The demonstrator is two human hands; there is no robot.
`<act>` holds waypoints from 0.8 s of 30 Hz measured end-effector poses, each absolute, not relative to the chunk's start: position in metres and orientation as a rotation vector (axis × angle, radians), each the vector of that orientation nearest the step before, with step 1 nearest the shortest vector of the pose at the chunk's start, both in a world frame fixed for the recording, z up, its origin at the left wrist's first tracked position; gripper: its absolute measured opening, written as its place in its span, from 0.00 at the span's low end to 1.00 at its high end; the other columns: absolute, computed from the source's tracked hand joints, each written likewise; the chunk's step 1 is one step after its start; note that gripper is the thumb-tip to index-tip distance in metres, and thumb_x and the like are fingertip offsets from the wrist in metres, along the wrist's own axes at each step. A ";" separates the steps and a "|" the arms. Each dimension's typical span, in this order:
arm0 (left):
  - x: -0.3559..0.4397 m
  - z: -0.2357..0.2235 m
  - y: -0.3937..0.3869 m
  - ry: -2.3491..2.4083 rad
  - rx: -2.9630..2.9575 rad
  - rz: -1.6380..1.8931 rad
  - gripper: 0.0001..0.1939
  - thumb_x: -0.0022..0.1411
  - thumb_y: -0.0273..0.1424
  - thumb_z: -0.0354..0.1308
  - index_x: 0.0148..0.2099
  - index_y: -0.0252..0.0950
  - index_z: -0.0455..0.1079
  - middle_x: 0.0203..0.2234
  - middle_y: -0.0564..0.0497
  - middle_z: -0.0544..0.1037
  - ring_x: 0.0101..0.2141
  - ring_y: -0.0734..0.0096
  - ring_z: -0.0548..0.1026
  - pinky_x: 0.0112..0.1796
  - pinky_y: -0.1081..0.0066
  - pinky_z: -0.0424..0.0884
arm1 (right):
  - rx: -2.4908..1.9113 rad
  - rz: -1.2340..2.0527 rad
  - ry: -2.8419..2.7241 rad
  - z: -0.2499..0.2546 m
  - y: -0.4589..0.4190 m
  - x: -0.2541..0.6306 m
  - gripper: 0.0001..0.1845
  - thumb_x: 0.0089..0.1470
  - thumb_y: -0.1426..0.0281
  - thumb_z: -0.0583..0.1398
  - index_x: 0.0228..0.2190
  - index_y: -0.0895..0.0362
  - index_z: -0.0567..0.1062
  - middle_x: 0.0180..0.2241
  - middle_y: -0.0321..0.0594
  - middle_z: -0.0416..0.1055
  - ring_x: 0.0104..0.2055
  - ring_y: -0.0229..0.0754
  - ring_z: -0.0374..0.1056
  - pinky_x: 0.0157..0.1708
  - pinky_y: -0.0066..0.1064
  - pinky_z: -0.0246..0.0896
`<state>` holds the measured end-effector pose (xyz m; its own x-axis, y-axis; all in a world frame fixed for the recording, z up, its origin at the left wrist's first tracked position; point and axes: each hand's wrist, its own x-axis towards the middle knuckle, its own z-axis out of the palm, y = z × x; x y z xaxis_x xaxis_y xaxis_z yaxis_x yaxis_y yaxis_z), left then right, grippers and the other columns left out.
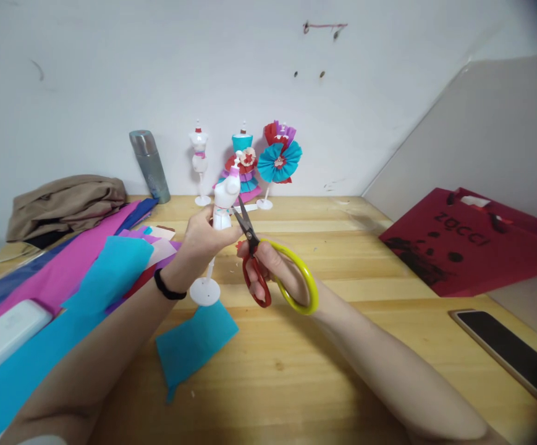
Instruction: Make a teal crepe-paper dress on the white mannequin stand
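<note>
My left hand [207, 232] is wrapped round the lower body of a small white dress-form mannequin [227, 193], which leans to the right with its round base [204, 292] tilted off upright. A thin band circles its waist, and its neck has a pink strip. In my right hand [270, 269] are scissors [249, 233] with one yellow and one red handle loop. Their dark blades are parted, with the tips close beside the mannequin's waist; I cannot tell whether they touch it. Below the base lies a cut piece of blue crepe paper [196, 343].
At the wall stand a bare mannequin [199, 151], two dressed mannequins [243, 143] [280, 162] and a metal flask [150, 165]. Coloured paper sheets [115, 259], a brown cloth [67, 201] and a white box-like object [8, 337] lie left. A red bag [476, 247] and phone [511, 352] are right.
</note>
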<state>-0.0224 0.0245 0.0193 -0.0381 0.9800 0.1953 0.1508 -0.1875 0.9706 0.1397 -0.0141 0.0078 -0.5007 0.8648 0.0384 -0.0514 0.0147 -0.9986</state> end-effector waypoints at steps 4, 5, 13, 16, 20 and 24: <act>-0.019 0.020 0.022 1.295 1.425 1.321 0.11 0.42 0.32 0.62 0.30 0.35 0.68 0.25 0.54 0.72 0.28 0.72 0.67 0.30 0.70 0.63 | -0.752 1.726 -1.399 0.004 -0.013 0.136 0.38 0.47 0.33 0.60 0.35 0.56 0.68 0.17 0.27 0.64 0.14 0.34 0.61 0.14 0.28 0.58; -0.019 0.020 0.021 1.304 1.425 1.326 0.10 0.42 0.32 0.62 0.30 0.35 0.68 0.24 0.55 0.72 0.27 0.72 0.67 0.29 0.71 0.63 | -0.738 1.743 -1.369 0.004 -0.013 0.135 0.37 0.48 0.34 0.60 0.35 0.56 0.68 0.17 0.27 0.64 0.14 0.34 0.61 0.15 0.27 0.58; -0.015 0.013 0.023 1.264 1.395 1.417 0.10 0.41 0.28 0.62 0.30 0.36 0.68 0.22 0.55 0.72 0.27 0.70 0.71 0.28 0.72 0.65 | -0.734 1.745 -1.290 0.001 -0.016 0.128 0.34 0.50 0.36 0.60 0.34 0.55 0.68 0.15 0.24 0.61 0.12 0.31 0.56 0.14 0.25 0.55; -0.015 0.010 0.024 1.241 1.371 1.428 0.10 0.41 0.28 0.62 0.29 0.36 0.68 0.21 0.56 0.72 0.26 0.71 0.71 0.28 0.72 0.65 | -0.718 1.733 -1.266 -0.001 -0.016 0.125 0.33 0.51 0.37 0.60 0.33 0.55 0.68 0.13 0.22 0.57 0.11 0.29 0.50 0.12 0.24 0.51; -0.015 0.008 0.025 1.190 1.340 1.427 0.11 0.41 0.30 0.64 0.30 0.36 0.68 0.22 0.56 0.71 0.26 0.71 0.70 0.28 0.72 0.64 | -0.650 1.829 -1.186 0.002 -0.016 0.125 0.33 0.49 0.37 0.62 0.32 0.55 0.66 0.14 0.21 0.57 0.11 0.27 0.47 0.13 0.23 0.51; -0.018 0.011 0.027 1.104 1.298 1.441 0.14 0.42 0.32 0.67 0.33 0.36 0.69 0.23 0.56 0.70 0.26 0.74 0.67 0.29 0.72 0.63 | -0.581 1.947 -1.218 0.004 -0.013 0.131 0.33 0.48 0.37 0.63 0.33 0.55 0.66 0.19 0.27 0.65 0.14 0.30 0.57 0.20 0.28 0.62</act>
